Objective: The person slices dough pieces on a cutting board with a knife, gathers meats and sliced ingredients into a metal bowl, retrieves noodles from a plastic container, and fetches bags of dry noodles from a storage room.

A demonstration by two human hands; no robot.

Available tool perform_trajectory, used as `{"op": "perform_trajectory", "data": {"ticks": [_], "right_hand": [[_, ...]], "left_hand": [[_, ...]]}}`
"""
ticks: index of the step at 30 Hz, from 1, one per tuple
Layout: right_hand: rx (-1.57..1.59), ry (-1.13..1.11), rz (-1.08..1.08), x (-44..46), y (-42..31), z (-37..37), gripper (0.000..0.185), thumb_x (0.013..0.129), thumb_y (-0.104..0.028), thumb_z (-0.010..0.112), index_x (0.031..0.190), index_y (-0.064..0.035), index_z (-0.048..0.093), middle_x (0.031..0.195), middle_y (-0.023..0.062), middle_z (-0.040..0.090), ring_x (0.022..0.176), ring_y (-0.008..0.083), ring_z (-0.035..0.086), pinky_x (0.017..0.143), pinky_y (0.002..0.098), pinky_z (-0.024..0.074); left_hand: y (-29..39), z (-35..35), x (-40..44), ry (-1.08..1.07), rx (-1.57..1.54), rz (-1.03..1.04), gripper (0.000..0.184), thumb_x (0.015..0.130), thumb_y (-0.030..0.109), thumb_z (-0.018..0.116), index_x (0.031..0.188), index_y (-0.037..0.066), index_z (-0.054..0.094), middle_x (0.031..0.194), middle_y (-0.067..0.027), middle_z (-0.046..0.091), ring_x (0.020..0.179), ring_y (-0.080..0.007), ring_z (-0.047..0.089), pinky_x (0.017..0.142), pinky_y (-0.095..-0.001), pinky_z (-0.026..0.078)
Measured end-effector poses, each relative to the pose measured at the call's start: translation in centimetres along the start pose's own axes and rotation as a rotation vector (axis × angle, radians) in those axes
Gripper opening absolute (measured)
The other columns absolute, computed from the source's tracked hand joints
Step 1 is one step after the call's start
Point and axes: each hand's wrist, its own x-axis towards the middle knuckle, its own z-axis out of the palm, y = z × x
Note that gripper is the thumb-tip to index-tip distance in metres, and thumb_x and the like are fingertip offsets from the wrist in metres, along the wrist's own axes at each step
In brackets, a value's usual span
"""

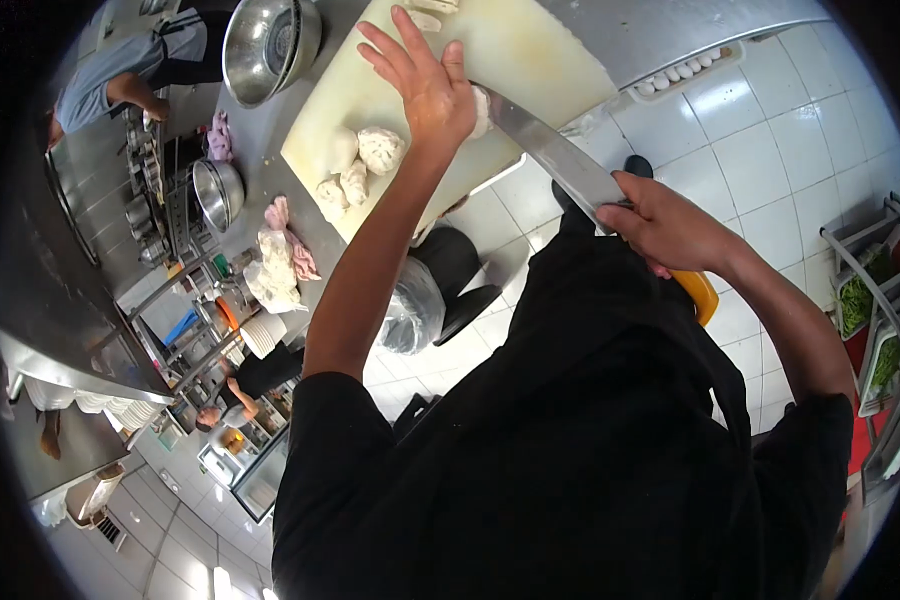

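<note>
My right hand (670,222) grips the handle of a large kitchen knife (560,150). Its broad blade points up and left across the near edge of a pale cutting board (540,60). My left hand (425,90) hovers over the board with fingers spread, holding nothing I can see. Beside its wrist, at the blade's tip, is a whitish piece (481,113), partly hidden by hand and knife. Several lumpy, pale pieces (380,150) lie on the board left of my forearm; their kind is unclear. More pale slices (425,20) lie at the far edge.
Nested steel bowls (260,55) stand left of the board, with another steel bowl (215,190) nearby. A plastic bag (275,270) and pink cloth (302,257) lie on the counter. A tray of eggs (685,72) sits right. Two other people (135,75) are to the left.
</note>
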Motion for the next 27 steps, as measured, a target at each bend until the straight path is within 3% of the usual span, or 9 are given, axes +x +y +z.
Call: {"op": "perform_trajectory", "data": {"ticks": [2, 6, 9, 11, 21, 23, 27], "right_hand": [[-0.013, 0.004, 0.034, 0.2, -0.6, 0.0, 0.024, 0.098, -0.024, 0.041, 0.095, -0.0006, 0.041, 0.059, 0.0048, 0.046, 0.040, 0.0118, 0.047, 0.040, 0.0282, 0.0404], [0.001, 0.021, 0.081, 1.3, -1.4, 0.7, 0.018, 0.098, -0.020, 0.041, 0.101, -0.0024, 0.042, 0.052, 0.0009, 0.041, 0.038, 0.0091, 0.043, 0.039, 0.0255, 0.0373], [0.018, 0.023, 0.072, 1.4, -1.5, 0.8, 0.018, 0.098, -0.020, 0.042, 0.099, -0.0021, 0.041, 0.052, 0.0023, 0.041, 0.038, 0.0098, 0.044, 0.039, 0.0262, 0.0378], [-0.027, 0.012, 0.096, 1.9, -1.9, 1.0, 0.024, 0.097, -0.023, 0.042, 0.093, 0.0001, 0.038, 0.059, 0.0075, 0.047, 0.040, 0.0125, 0.048, 0.040, 0.0291, 0.0415], [-0.118, 0.154, -0.041, 4.8, -1.6, 4.3, 0.023, 0.095, -0.020, 0.044, 0.092, 0.0018, 0.037, 0.060, 0.0123, 0.051, 0.041, 0.0176, 0.052, 0.039, 0.0323, 0.0435], [-0.119, 0.164, -0.056, 4.9, -1.7, 4.5, 0.023, 0.095, -0.020, 0.044, 0.092, 0.0021, 0.037, 0.061, 0.0135, 0.053, 0.041, 0.0184, 0.053, 0.039, 0.0329, 0.0435], [-0.187, 0.262, -0.122, 4.9, -0.7, 4.6, 0.024, 0.094, -0.022, 0.046, 0.096, 0.0013, 0.040, 0.060, 0.0101, 0.051, 0.040, 0.0171, 0.051, 0.039, 0.0310, 0.0427]], "left_hand": [[0.6, -0.1, 0.2, 0.036, 0.037, 0.000, 0.062, 0.095, 0.027, 0.041, 0.145, 0.004, 0.012, 0.147, -0.0312, 0.000, 0.134, -0.0529, 0.003, 0.108, -0.0560, 0.009], [0.9, -0.4, 0.4, -0.033, 0.019, -0.068, 0.065, 0.094, 0.022, 0.043, 0.146, 0.004, 0.007, 0.148, -0.0296, -0.006, 0.134, -0.0531, 0.001, 0.109, -0.0560, 0.007], [0.8, -0.1, 0.5, -0.011, -0.012, -0.016, 0.065, 0.094, 0.020, 0.044, 0.145, 0.003, 0.008, 0.148, -0.0304, -0.004, 0.134, -0.0538, 0.001, 0.109, -0.0561, 0.007], [0.6, -0.2, 0.5, 0.001, -0.027, 0.014, 0.065, 0.093, 0.019, 0.044, 0.145, 0.003, 0.008, 0.148, -0.0310, -0.004, 0.133, -0.0542, 0.001, 0.108, -0.0560, 0.006], [-0.1, 0.1, 0.2, 0.068, -0.056, 0.020, 0.064, 0.093, 0.021, 0.045, 0.145, 0.005, 0.011, 0.148, -0.0304, -0.001, 0.133, -0.0538, 0.001, 0.108, -0.0583, 0.007], [-1.0, 0.3, -0.3, 0.086, -0.079, 0.063, 0.068, 0.095, 0.030, 0.045, 0.146, 0.007, 0.006, 0.148, -0.0302, -0.007, 0.134, -0.0534, -0.006, 0.109, -0.0555, 0.007], [-0.8, -0.7, -0.2, 0.189, -0.185, 0.045, 0.063, 0.095, 0.027, 0.046, 0.145, 0.006, 0.014, 0.149, -0.0278, 0.000, 0.136, -0.0485, -0.001, 0.111, -0.0498, 0.008]]}}
